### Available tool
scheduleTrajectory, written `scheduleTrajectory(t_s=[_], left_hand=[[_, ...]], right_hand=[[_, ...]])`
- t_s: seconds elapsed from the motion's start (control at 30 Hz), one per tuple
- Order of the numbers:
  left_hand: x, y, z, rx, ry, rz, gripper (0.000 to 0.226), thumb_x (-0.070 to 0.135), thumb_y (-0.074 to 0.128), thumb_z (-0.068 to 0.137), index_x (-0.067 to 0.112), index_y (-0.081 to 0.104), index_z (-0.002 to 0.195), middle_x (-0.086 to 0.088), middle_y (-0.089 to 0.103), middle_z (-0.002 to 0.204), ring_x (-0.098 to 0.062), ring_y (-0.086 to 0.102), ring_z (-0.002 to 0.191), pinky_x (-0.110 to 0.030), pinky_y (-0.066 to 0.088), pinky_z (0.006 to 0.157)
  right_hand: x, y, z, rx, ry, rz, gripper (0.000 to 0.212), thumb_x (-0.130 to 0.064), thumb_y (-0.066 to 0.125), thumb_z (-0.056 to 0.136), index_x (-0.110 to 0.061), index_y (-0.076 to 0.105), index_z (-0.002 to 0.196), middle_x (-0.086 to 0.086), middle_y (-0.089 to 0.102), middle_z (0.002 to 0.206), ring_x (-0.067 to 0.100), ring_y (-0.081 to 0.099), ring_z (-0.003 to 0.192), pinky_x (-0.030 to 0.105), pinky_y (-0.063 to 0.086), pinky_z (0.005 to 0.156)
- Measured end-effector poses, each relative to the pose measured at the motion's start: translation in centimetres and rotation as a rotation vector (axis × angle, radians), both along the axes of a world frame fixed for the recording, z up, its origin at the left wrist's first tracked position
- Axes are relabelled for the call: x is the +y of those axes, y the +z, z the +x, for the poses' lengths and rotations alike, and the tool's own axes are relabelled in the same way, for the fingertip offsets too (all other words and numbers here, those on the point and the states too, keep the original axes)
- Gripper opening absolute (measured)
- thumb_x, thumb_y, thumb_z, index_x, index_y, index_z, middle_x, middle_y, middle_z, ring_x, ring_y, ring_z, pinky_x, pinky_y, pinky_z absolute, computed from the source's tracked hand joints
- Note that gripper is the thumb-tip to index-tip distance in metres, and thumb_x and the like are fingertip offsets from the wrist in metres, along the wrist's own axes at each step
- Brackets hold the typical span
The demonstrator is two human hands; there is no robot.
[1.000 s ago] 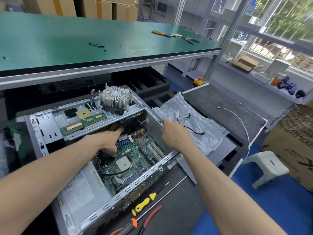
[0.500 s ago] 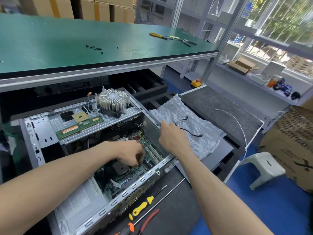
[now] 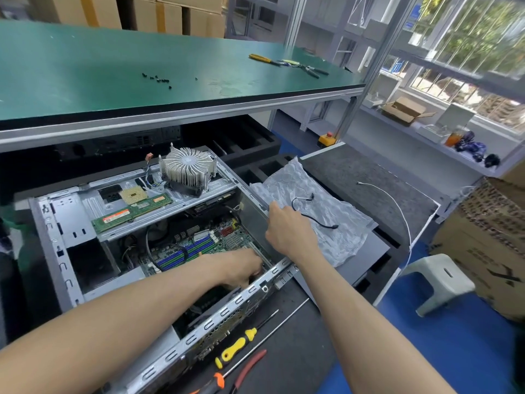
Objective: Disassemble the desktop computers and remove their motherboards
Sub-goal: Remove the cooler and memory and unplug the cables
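Desktop computer case (image 3: 61, 223): grey metal, side panel off, lying open on the dark lower counter (image 3: 298, 351), below the green upper counter (image 3: 113, 66).

Motherboard (image 3: 199, 243): green, seated in the floor of the case, right of centre; blue and white slots and a red connector block show at its far end. Its near part is hidden under the left forearm.

Drive bracket (image 3: 119, 220): spans the far half of the case. On it lie a green memory stick (image 3: 133, 211) with a red-and-white label, text too small to read, a gold square processor (image 3: 133, 194), and a finned round heatsink (image 3: 186, 169) with loose coloured wires.

Left hand (image 3: 241, 268): reaches down inside the case at the near right corner of the motherboard, fingers curled downward; what they hold, if anything, cannot be told, as the fingertips are behind the case rim.

Right hand (image 3: 289, 231): on the right wall of the case, fingers apparently curled over its top edge.

Bubble wrap sheet (image 3: 326, 223): just right of the case, with a black cable (image 3: 312, 217) on it.

Yellow-handled screwdriver (image 3: 235, 345): on the lower counter near the case front, beside red-handled pliers (image 3: 250, 365), partly cut off at the bottom edge.

Small black screws (image 3: 159, 79): scattered on the upper counter.
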State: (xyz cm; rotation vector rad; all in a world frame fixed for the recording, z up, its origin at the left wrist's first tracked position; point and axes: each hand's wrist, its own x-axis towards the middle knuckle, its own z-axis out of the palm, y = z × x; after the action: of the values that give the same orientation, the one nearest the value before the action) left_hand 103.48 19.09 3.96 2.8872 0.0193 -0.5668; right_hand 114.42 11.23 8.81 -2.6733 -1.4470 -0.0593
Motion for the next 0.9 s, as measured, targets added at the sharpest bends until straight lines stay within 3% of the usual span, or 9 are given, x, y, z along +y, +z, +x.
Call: scheduleTrajectory(t_s=[0.13,0.27,0.4,0.53,0.63,0.8,0.9], left_hand=[[0.43,0.39,-0.45,-0.015,-0.09,0.032,0.016,-0.007,0.051,0.085,-0.001,0.056,0.071,-0.007,0.053,0.064,-0.027,0.054,0.067,-0.033,0.049,0.064],[0.12,0.79,-0.59,-0.089,-0.153,0.075,0.031,-0.006,0.053,0.089,0.009,0.05,0.063,0.003,0.043,0.059,-0.026,0.059,0.063,-0.028,0.048,0.059],[-0.19,0.59,-0.52,-0.117,-0.179,0.106,0.026,-0.003,0.048,0.096,0.007,0.053,0.072,-0.003,0.049,0.07,-0.028,0.062,0.07,-0.033,0.055,0.067],[-0.17,0.53,-0.53,-0.126,-0.17,0.093,0.024,0.0,0.044,0.099,-0.002,0.062,0.084,-0.004,0.051,0.073,-0.024,0.058,0.069,-0.031,0.05,0.065],[-0.09,0.3,-0.32,-0.138,-0.159,0.067,0.024,-0.003,0.045,0.096,0.003,0.057,0.076,0.002,0.042,0.064,-0.023,0.052,0.064,-0.031,0.044,0.06],[-0.4,-0.09,-0.05,-0.135,-0.117,0.019,0.035,-0.003,0.042,0.097,0.009,0.042,0.064,0.001,0.039,0.063,-0.024,0.05,0.066,-0.036,0.049,0.066],[-0.01,-0.15,-0.05,-0.154,-0.119,0.029,0.041,-0.005,0.05,0.09,0.013,0.036,0.056,0.003,0.039,0.057,-0.021,0.047,0.057,-0.03,0.042,0.056]], right_hand=[[0.02,-0.11,0.01,-0.003,0.006,0.009,0.014,-0.005,0.051,0.083,-0.013,0.042,0.091,0.0,0.04,0.07,0.019,0.039,0.055,0.031,0.021,0.046],[-0.04,-0.14,0.12,0.002,0.007,0.013,0.015,-0.007,0.052,0.083,-0.014,0.042,0.092,-0.001,0.04,0.07,0.018,0.039,0.055,0.031,0.021,0.047],[-0.05,-0.1,0.08,0.003,0.008,0.009,0.015,-0.007,0.052,0.083,-0.014,0.043,0.091,0.0,0.043,0.071,0.019,0.042,0.055,0.03,0.022,0.046],[0.02,-0.1,0.07,0.006,0.008,0.015,0.015,-0.007,0.053,0.082,-0.014,0.043,0.09,0.0,0.044,0.071,0.019,0.043,0.055,0.03,0.023,0.046],[-0.01,-0.14,0.11,0.009,0.008,0.015,0.014,-0.007,0.052,0.082,-0.014,0.043,0.09,0.001,0.044,0.071,0.019,0.043,0.055,0.031,0.023,0.046],[0.04,-0.23,0.21,0.003,0.01,0.009,0.013,-0.008,0.052,0.083,-0.014,0.043,0.089,0.001,0.044,0.07,0.02,0.042,0.055,0.031,0.021,0.046],[0.07,-0.33,0.29,0.01,0.012,0.014,0.013,-0.01,0.052,0.085,-0.015,0.041,0.088,0.001,0.043,0.071,0.02,0.042,0.055,0.031,0.021,0.046]])
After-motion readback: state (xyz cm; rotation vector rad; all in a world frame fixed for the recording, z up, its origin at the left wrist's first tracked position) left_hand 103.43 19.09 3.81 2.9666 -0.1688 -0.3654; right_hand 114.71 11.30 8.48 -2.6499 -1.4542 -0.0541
